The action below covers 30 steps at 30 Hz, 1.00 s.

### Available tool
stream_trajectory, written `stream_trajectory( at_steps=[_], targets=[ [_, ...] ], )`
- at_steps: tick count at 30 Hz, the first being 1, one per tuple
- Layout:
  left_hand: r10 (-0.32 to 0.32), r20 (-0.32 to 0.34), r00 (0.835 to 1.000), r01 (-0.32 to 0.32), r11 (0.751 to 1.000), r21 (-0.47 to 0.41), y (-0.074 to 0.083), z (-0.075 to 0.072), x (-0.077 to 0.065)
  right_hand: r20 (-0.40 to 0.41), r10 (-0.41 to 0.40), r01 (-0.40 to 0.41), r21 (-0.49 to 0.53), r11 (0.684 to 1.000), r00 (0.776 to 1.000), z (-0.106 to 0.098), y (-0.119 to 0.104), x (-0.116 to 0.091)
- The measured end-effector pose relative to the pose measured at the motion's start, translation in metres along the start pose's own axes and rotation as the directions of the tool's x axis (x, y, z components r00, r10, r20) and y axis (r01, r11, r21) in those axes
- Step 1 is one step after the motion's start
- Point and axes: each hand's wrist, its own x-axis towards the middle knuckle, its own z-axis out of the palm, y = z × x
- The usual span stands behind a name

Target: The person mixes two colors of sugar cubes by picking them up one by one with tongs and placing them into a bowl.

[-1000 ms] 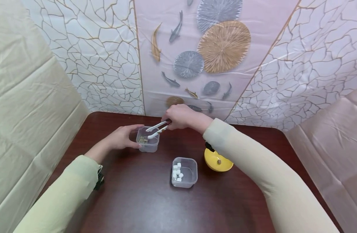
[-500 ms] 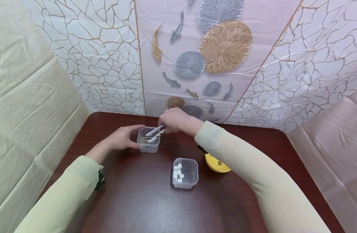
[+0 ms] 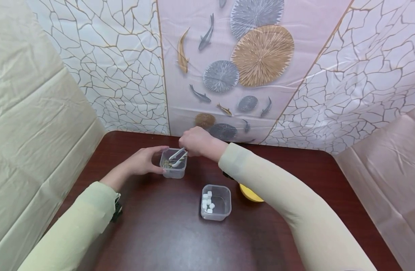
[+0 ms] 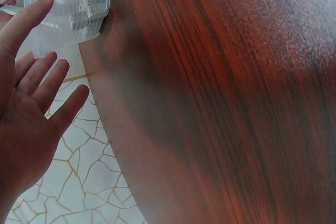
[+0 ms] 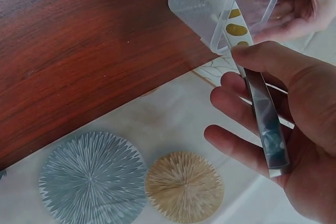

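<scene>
The tongs (image 5: 261, 98) reach with their tips inside the far clear container (image 3: 174, 174), among or just above small brownish cubes (image 3: 167, 164), contact unclear; the right hand (image 3: 195, 141) grips their handle, while the left hand (image 3: 143, 160) grasps the container's side between thumb and fingers. Nearer on the dark tabletop (image 3: 166, 233), white cubes (image 3: 208, 202) sit in a second clear container (image 3: 224, 203), with a yellow bowl (image 3: 250, 194) just beside it, partly hidden by the right sleeve (image 3: 271, 188).

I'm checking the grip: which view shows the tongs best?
The right wrist view: the tongs look largest there, held in the right hand. The head view shows their white ends inside the far container; the left wrist view catches only slivers at its edge.
</scene>
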Motion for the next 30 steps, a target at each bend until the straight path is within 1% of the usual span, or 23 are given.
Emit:
stream_trajectory(
  at_steps=[6,8,15,22,30],
  targets=[
    [-0.005,0.003,1.0,0.005,1.0,0.001,0.001,0.001,0.0,0.012,0.005,-0.005,-0.05,0.999,1.0,-0.003,-0.006,0.003],
    [-0.012,0.003,1.0,0.012,1.0,0.001,0.001,0.001,0.0,0.007,0.001,-0.001,-0.073,0.997,1.0,-0.004,-0.007,0.003],
    [-0.004,0.001,1.0,0.004,1.0,0.006,0.002,0.001,-0.001,-0.026,-0.017,0.014,-0.127,0.992,1.0,-0.009,-0.012,0.004],
    [0.004,-0.007,1.0,-0.003,1.0,0.025,0.0,0.0,-0.001,-0.022,0.0,-0.002,-0.111,0.994,1.0,-0.012,-0.015,0.006],
    [0.008,-0.008,1.0,-0.008,1.0,0.029,0.0,0.0,-0.001,0.013,0.011,-0.01,-0.123,0.992,1.0,-0.006,-0.019,0.008]
  ],
)
